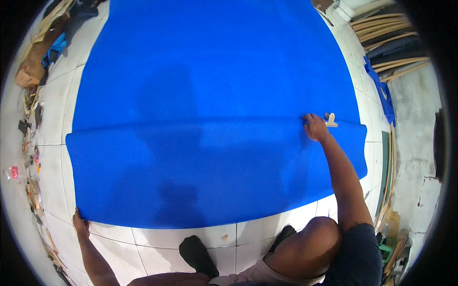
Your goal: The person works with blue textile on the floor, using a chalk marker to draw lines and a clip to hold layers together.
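Observation:
A large bright blue sheet [224, 71] lies spread over the floor. Across its nearer part runs a crosswise raised edge, and the layer in front of it [229, 167] sticks out slightly wider at both sides. My left hand [81, 225] is closed on the near left corner of this layer, its fingers partly hidden. Farther off on the right, my right hand [316, 127] has its fingers curled at the raised edge, gripping the sheet there. Just right of those fingers, a pale metal bulldog clip [331, 120] sits on the same edge.
White floor tiles [52, 162] surround the sheet. Scraps and small items [32, 190] line the left wall, with a cardboard box [31, 71] farther up. Long wooden strips [386, 28] and blue cloth [380, 90] lie at right. My dark-socked foot [198, 255] is near the front edge.

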### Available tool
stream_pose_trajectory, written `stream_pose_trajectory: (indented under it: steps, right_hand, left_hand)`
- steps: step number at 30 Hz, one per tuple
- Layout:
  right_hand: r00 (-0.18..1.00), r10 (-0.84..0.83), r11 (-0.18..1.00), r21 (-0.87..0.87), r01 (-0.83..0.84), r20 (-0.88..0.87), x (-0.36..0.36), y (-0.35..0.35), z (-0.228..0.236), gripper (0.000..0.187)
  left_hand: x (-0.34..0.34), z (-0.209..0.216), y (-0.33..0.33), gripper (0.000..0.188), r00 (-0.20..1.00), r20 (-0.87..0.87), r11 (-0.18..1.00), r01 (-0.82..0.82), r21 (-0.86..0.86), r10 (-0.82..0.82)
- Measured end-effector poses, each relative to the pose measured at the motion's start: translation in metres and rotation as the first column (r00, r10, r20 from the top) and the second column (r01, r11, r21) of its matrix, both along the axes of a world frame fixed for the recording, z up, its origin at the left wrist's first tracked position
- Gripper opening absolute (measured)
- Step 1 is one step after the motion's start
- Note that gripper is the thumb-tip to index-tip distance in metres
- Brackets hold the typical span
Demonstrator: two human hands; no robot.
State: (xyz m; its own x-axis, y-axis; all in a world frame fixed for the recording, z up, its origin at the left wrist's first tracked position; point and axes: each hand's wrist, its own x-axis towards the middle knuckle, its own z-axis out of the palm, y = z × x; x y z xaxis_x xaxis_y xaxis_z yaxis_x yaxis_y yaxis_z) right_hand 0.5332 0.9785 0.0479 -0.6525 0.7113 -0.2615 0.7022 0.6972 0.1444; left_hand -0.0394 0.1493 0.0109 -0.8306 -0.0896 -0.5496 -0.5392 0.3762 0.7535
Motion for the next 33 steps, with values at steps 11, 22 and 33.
stream_pose_trajectory:
  steps: [11,22,33]
  right_hand:
    - [0.996,0.025,0.981,-0.192,-0.041,-0.086,0.021,-0.021,-0.008,0.041]
    - [0.871,-0.132,0.99,-0.026,0.136,-0.473,0.075,-0.133,-0.001,0.064]
    - [0.942,-0.143,0.977,-0.196,0.085,-0.304,0.135,-0.29,0.014,0.062]
  left_hand:
    - [-0.021,-0.035,-0.063,0.067,0.958,-0.21,0.515,-0.083,-0.853,-0.194]
    - [0.087,-0.099,-0.032,0.057,0.92,-0.372,0.992,0.108,-0.063,-0.124]
    - [0.229,-0.041,0.142,0.054,0.495,-0.259,0.489,0.42,-0.765,-0.83]
